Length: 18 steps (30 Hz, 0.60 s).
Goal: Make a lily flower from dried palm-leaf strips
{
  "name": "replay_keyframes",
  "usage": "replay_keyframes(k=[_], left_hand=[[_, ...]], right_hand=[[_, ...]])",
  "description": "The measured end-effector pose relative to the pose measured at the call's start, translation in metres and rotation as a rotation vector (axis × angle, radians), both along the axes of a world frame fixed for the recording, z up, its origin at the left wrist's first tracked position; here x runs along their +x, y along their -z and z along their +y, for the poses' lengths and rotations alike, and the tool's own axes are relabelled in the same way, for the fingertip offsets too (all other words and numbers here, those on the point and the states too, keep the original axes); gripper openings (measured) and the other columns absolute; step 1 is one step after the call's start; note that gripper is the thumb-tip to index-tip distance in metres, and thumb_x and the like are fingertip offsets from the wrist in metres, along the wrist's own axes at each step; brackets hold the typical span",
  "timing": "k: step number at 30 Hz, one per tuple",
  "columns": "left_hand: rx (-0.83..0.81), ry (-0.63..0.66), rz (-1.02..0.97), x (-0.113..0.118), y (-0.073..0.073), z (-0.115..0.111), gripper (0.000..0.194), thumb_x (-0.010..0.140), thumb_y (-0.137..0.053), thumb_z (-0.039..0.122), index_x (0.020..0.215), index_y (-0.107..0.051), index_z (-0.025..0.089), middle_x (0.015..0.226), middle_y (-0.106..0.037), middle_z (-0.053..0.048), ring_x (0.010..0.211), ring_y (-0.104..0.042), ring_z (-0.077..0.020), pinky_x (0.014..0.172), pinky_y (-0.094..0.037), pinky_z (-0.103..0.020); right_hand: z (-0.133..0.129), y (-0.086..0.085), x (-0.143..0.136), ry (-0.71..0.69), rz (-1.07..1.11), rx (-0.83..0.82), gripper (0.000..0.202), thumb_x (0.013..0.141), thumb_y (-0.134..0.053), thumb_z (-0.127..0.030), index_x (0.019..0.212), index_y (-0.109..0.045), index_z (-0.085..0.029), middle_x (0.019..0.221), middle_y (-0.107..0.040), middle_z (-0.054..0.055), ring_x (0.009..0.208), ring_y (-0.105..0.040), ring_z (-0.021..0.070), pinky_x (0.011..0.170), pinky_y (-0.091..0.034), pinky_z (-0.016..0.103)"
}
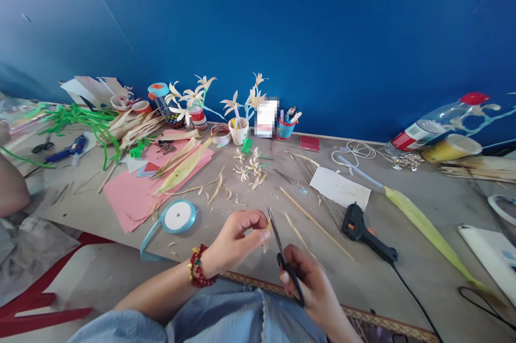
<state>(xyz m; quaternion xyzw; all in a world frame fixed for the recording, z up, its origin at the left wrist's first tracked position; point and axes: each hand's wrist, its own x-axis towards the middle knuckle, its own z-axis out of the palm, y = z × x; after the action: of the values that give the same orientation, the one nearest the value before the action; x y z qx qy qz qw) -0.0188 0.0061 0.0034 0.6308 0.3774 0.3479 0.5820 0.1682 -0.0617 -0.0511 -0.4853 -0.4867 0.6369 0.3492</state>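
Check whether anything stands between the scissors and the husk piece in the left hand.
Nothing visible does: the right hand holds the scissors close beside the husk piece, which the left hand pinches. Whether blade and husk touch is unclear.

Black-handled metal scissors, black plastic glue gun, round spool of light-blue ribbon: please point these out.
Black-handled metal scissors (280, 246): head view, on the blades.
Black plastic glue gun (366, 234): head view, upper handle.
Round spool of light-blue ribbon (178, 216): head view, white disc face.
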Motion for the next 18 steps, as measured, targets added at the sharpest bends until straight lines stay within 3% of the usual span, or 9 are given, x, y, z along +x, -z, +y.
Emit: replay_keyframes(k=[5,10,14,18], left_hand=[[-0.041,0.062,0.065,-0.003,-0.002,0.002,0.018,0.082,-0.053,0.024,0.066,-0.050,0.017,0.065,-0.056,-0.001,0.063,-0.049,-0.0127,0.062,-0.039,-0.024],[-0.037,0.158,0.171,-0.001,-0.005,0.004,0.010,0.078,-0.056,0.019,0.069,-0.058,0.015,0.068,-0.060,0.000,0.064,-0.050,-0.0116,0.061,-0.040,-0.021],[0.074,0.206,0.226,0.000,-0.006,0.007,0.011,0.078,-0.055,0.016,0.068,-0.060,0.015,0.068,-0.062,0.000,0.065,-0.054,-0.0114,0.062,-0.042,-0.020],[0.249,0.248,0.304,-0.003,-0.007,0.010,0.008,0.075,-0.057,0.013,0.068,-0.059,0.017,0.067,-0.062,0.002,0.063,-0.053,-0.0108,0.063,-0.041,-0.021]], right_hand=[[0.002,0.000,0.007,0.082,0.020,0.081,0.048,0.071,-0.073,-0.062,0.070,-0.048,-0.021,0.058,-0.047,-0.004,0.052,-0.041,0.0112,0.049,-0.032,0.023],[0.016,-0.014,0.004,0.190,0.074,0.131,0.037,0.072,-0.078,-0.050,0.086,-0.061,-0.021,0.083,-0.066,0.004,0.068,-0.056,0.0162,0.059,-0.046,0.025],[0.030,-0.026,-0.005,0.298,0.120,0.119,0.039,0.065,-0.083,-0.045,0.083,-0.056,-0.022,0.082,-0.066,0.004,0.071,-0.059,0.0175,0.064,-0.050,0.027],[0.036,-0.026,-0.008,0.248,0.087,0.125,0.036,0.064,-0.084,-0.034,0.084,-0.057,-0.022,0.076,-0.064,0.000,0.065,-0.056,0.0147,0.060,-0.048,0.025]])
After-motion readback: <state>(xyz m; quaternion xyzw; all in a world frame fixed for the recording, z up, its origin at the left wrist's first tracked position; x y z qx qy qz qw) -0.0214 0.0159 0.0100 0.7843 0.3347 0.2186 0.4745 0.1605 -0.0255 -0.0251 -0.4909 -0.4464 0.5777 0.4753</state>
